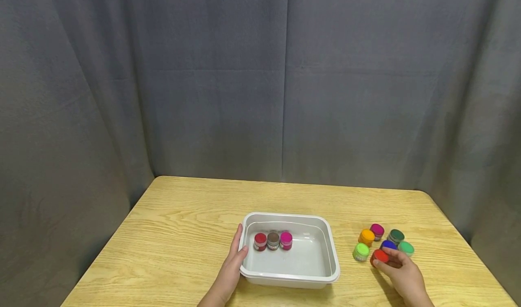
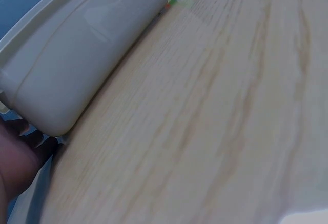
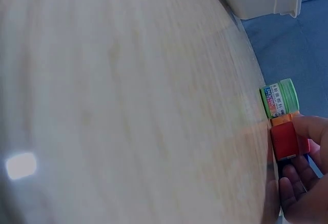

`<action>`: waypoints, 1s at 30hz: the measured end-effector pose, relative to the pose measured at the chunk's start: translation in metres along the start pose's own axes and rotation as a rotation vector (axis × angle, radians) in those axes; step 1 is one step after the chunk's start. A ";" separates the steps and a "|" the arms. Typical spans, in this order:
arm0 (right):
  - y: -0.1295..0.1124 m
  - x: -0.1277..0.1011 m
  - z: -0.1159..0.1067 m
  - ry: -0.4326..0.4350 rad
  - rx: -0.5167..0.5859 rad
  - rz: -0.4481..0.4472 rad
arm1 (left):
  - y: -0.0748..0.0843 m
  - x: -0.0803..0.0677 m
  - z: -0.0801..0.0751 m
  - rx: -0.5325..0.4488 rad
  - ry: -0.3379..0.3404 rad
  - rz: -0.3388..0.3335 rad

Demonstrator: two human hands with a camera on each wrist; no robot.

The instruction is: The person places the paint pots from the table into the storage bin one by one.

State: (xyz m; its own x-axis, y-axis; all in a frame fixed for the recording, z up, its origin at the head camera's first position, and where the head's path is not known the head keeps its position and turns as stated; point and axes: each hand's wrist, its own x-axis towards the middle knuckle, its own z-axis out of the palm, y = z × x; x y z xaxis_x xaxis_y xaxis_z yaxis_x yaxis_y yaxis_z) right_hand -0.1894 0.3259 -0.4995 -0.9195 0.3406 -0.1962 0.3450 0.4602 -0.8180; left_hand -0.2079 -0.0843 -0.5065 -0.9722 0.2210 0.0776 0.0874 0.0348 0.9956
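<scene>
Beside the white plastic tub, my left hand grips its left side, thumb over the rim and fingers along the outer wall. In the left wrist view those fingers reach under the tub's corner. A red paint jar is pinched between the thumb and fingers of my right hand; the right wrist view shows this red jar from the side. Inside the tub, a dark red jar, a brown jar and a magenta jar stand in a row near the left.
Around my right hand stand more jars: light green, orange, purple-red, dark green, blue and mint green. The wooden table is bordered by grey curtains at the back and sides.
</scene>
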 end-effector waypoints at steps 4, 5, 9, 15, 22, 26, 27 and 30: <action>0.001 -0.001 0.000 -0.006 -0.010 0.009 | 0.000 0.000 0.000 0.001 0.002 0.004; 0.001 -0.002 -0.001 -0.006 -0.011 0.014 | 0.000 0.000 0.000 0.001 0.003 0.006; 0.002 -0.004 -0.002 -0.002 0.005 0.025 | 0.001 0.000 0.000 0.004 0.003 0.007; 0.000 -0.006 -0.006 -0.001 0.000 0.016 | 0.002 0.000 0.000 0.010 0.005 0.006; -0.003 -0.009 -0.011 -0.012 -0.025 -0.006 | 0.001 0.000 0.000 0.009 0.011 0.004; -0.006 -0.012 -0.013 -0.011 -0.014 -0.020 | 0.001 0.000 0.000 0.006 0.010 0.008; -0.007 -0.013 -0.013 -0.013 -0.006 -0.025 | 0.001 0.000 0.000 0.005 0.009 0.009; -0.011 -0.016 -0.013 -0.007 -0.001 -0.039 | 0.001 0.000 0.000 -0.005 0.003 0.010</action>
State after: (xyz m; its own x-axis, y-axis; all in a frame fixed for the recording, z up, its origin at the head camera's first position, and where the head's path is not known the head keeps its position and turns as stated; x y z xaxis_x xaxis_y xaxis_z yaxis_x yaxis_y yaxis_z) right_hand -0.1760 0.3262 -0.4800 -0.9337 0.3165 -0.1677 0.3088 0.4739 -0.8247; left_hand -0.2073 -0.0842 -0.5051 -0.9719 0.2183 0.0880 0.0963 0.0275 0.9950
